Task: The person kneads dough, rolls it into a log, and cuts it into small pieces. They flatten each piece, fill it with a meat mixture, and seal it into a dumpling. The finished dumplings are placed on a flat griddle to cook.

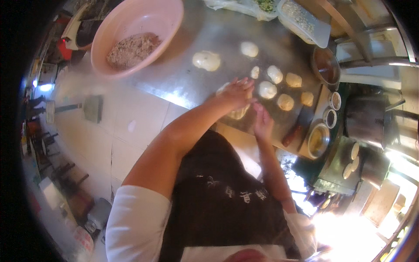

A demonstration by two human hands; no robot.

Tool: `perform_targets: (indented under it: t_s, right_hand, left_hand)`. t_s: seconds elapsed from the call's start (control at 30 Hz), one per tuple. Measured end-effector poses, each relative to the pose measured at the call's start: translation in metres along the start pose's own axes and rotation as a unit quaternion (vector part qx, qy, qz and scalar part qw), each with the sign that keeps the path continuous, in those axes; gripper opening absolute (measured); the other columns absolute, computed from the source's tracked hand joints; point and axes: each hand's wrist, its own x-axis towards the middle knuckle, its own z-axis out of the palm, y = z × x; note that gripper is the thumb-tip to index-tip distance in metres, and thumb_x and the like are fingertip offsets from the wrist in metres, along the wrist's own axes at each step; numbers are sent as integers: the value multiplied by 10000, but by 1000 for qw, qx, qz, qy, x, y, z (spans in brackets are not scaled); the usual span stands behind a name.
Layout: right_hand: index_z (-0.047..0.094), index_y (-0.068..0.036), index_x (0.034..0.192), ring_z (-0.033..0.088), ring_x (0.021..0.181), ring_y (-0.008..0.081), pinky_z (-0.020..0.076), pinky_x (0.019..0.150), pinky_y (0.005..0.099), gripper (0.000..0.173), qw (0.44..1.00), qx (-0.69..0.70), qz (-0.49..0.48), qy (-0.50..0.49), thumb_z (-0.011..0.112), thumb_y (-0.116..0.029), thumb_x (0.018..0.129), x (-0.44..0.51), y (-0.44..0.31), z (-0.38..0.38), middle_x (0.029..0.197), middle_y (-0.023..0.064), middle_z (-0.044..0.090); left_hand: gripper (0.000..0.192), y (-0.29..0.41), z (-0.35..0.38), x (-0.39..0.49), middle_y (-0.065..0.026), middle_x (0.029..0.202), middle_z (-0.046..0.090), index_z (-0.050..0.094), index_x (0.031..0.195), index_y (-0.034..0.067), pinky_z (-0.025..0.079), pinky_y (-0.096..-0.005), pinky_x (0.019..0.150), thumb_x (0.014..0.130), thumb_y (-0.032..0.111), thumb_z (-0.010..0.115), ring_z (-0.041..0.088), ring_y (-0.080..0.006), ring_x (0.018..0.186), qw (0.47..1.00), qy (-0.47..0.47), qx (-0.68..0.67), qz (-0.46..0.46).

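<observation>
My left hand [238,92] lies palm down, fingers stretched out, over a flattened piece of dough [239,113] near the front edge of a metal worktop [183,80]. The hand hides most of that dough; its pale rim shows at the front and on the left. My right hand [263,122] is at the dough's right side, fingertips close to my left hand. Whether those fingers pinch anything is unclear. Beyond and to the right sit several dough pieces, among them a shiny white ball [267,89], a yellowish ball [285,102] and a larger flattened round [206,61].
A pink plastic basin [167,39] of minced filling stands at the back left. Tubs with chopped white bits [299,19] and greens [265,5] line the back. On the right are a red-handled tool [292,134], a metal bowl of yellowish liquid [318,140] and a griddle [337,163] with flatbreads.
</observation>
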Motion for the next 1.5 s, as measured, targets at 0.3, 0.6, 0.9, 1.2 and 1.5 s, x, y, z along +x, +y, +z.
perform_targets:
  t_s: [0.3, 0.6, 0.9, 1.2, 1.5]
  right_hand:
    - [633, 27, 997, 614, 894, 418, 481, 809, 488, 219, 969, -207, -107, 82, 543, -145, 895, 30, 59, 21, 976, 227, 647]
    - [610, -27, 864, 606, 785, 284, 481, 715, 386, 167, 937, -280, -20, -210, 688, -77, 725, 48, 5, 54, 891, 157, 646]
    - [608, -50, 915, 606, 890, 135, 488, 797, 300, 212, 901, 119, -7, -417, 716, 15, 744, 78, -167, 97, 989, 47, 651]
    - [661, 5, 1051, 654, 938, 291, 498, 862, 378, 224, 897, -239, -331, -169, 612, -144, 891, 173, -256, 363, 1024, 203, 666]
    - [684, -19, 982, 634, 833, 355, 486, 791, 440, 210, 796, -277, -207, -497, 671, -105, 791, 139, -251, 382, 828, 217, 633]
  left_hand:
    - [729, 32, 28, -61, -146, 1563, 226, 318, 1476, 51, 154, -479, 1175, 927, 494, 503, 165, -326, 1457, 998, 60, -28, 12]
    - [594, -29, 42, -59, -186, 1546, 258, 278, 1474, -5, 221, -445, 1157, 1033, 390, 322, 282, -332, 1413, 967, 124, -207, -86]
    - [794, -68, -60, -150, -182, 1356, 523, 440, 1364, -34, 350, -468, 1091, 946, 633, 336, 500, -319, 1260, 229, 133, -961, -76]
    - [537, -162, -204, -286, -153, 1267, 578, 458, 1338, -10, 452, -435, 1000, 976, 386, 485, 583, -292, 1139, 216, 412, -879, -99]
    - [448, -214, -203, -315, -156, 1260, 603, 496, 1313, -19, 453, -398, 1019, 972, 272, 506, 596, -280, 1149, 123, 428, -885, -136]
